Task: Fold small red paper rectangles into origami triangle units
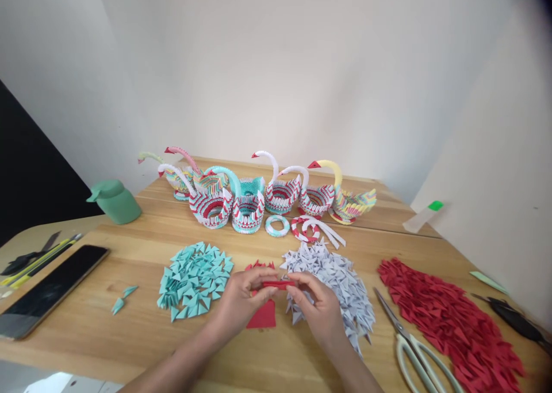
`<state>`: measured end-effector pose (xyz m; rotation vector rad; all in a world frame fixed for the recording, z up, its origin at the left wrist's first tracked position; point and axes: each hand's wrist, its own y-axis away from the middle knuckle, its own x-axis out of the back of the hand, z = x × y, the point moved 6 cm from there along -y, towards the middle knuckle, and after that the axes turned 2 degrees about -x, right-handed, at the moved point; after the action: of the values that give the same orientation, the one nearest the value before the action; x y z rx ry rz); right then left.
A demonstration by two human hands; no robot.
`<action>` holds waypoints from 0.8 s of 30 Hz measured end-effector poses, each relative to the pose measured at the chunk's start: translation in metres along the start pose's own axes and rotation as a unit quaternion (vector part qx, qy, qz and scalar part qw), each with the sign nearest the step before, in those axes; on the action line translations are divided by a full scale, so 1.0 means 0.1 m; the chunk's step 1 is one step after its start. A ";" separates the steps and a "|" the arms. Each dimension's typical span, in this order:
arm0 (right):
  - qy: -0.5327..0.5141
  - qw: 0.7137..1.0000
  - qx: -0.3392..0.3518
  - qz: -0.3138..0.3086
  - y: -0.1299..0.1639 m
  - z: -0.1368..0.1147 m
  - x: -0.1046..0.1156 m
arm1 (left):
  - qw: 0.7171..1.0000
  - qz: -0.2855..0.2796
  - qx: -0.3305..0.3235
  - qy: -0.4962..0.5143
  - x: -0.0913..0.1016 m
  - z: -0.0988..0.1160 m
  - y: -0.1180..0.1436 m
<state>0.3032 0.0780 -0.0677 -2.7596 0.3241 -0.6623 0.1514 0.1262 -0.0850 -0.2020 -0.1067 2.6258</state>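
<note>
Both hands, the left hand (241, 301) and right hand (314, 307), pinch a narrow folded red paper strip (278, 285) between fingertips, held just above a flat red paper piece (262, 317) at the near middle of the wooden table (142, 324). Teal folded triangles (194, 279) lie just left, white folded triangles (336, 278) right, with scissors (414, 347) beyond; bare wood remains near left.

Bare table (129, 330) left; white pile (340, 278) and scissors (414, 347) crowd right.
</note>
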 end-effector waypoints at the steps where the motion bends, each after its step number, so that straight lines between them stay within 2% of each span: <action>1: 0.003 1.000 0.001 -0.001 0.00 0.00 0.00 | 1.000 0.002 0.004 0.004 0.00 0.00 0.00; 24: 0.014 1.000 -0.005 -0.006 0.01 -0.02 -0.01 | 0.999 0.016 0.036 0.013 -0.01 -0.01 -0.01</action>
<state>0.3010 0.0773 -0.0666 -2.7666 0.3168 -0.7053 0.1531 0.1261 -0.0856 -0.2154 0.0012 2.6527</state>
